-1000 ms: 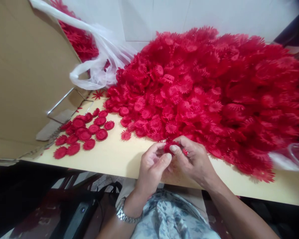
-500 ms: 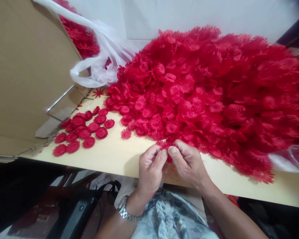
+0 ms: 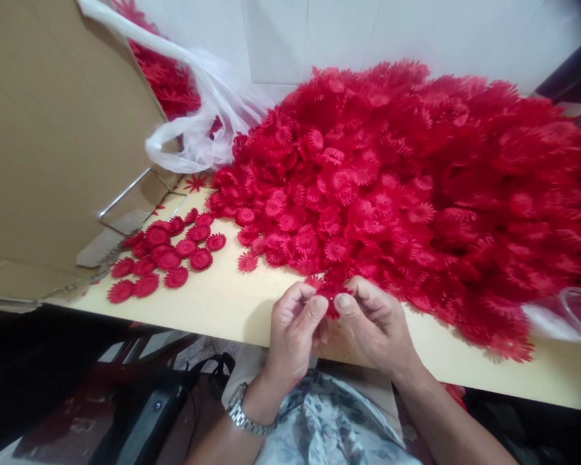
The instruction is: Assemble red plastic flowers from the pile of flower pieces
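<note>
Between both thumbs and fingertips I pinch red fringed flower pieces (image 3: 332, 306) at the table's front edge. My left hand (image 3: 295, 329), with a metal watch (image 3: 244, 410) on its wrist, is closed on their left side. My right hand (image 3: 380, 323) grips the right side, its thumb a little apart from the left one. How many layers are held I cannot tell. Just beyond my fingers rises a large heap of red flower pieces (image 3: 363, 187). To the left lies a group of thicker red fringed discs (image 3: 167, 259).
A cardboard box (image 3: 43, 142) stands at the left, with a bent metal wire frame (image 3: 126, 197) against it. Behind is a white plastic bag (image 3: 198, 145) near more red pieces. A pale wall (image 3: 343, 32) backs the yellow tabletop (image 3: 227, 303). Clear plastic (image 3: 556, 320) lies at the right.
My thumbs have moved slightly apart, my right hand shifting a little right, and more of the red pieces shows between them. The whole view has shifted slightly.
</note>
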A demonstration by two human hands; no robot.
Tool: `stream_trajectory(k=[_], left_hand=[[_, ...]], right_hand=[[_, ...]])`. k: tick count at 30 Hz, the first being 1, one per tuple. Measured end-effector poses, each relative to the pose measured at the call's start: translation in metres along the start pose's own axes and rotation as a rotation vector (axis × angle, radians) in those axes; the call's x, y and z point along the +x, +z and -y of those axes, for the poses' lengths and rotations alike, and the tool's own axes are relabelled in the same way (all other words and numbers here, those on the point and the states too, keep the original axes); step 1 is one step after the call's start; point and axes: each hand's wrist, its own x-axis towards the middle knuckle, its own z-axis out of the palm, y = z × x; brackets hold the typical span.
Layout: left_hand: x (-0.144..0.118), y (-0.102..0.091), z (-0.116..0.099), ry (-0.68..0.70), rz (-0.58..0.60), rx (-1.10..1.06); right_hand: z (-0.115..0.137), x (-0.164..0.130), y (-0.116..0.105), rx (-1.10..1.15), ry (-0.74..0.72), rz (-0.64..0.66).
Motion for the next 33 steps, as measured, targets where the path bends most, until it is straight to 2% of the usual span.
stream_trajectory(k=[5,9,11,16,19,22,24,29,33], left_hand=[[0.003,0.003,-0.002,-0.013,-0.073,-0.072],[0.006,0.001,-0.004,-0.058,-0.051,-0.136],[0.007,-0.004,-0.007,-0.003,-0.014,-0.054],[0.008,-0.016,-0.017,0.091,0.160,0.326],[0.008,-0.016,-0.018,0.101,0.174,0.364],[0.005,-0.013,-0.014,0.109,0.157,0.234],[0.004,-0.012,-0.011,0.145,0.154,0.175],[0.004,-0.011,-0.004,0.166,0.122,0.239],[0.004,-0.009,0.003,0.190,0.086,0.212]], right_hand=[[0.002,0.002,0.005,0.044,-0.018,0.033],[0.001,0.005,0.007,0.131,0.001,0.096],[0.001,0.006,0.003,0.059,0.008,0.093],[0.007,0.008,-0.009,-0.161,0.009,0.048],[0.006,0.007,-0.008,-0.129,0.024,0.079],[-0.001,0.005,-0.004,-0.070,0.044,0.032],[-0.005,0.003,-0.001,-0.119,0.022,-0.031],[-0.008,0.001,0.001,-0.318,-0.077,-0.083],[-0.008,0.000,0.002,-0.433,-0.118,-0.143]])
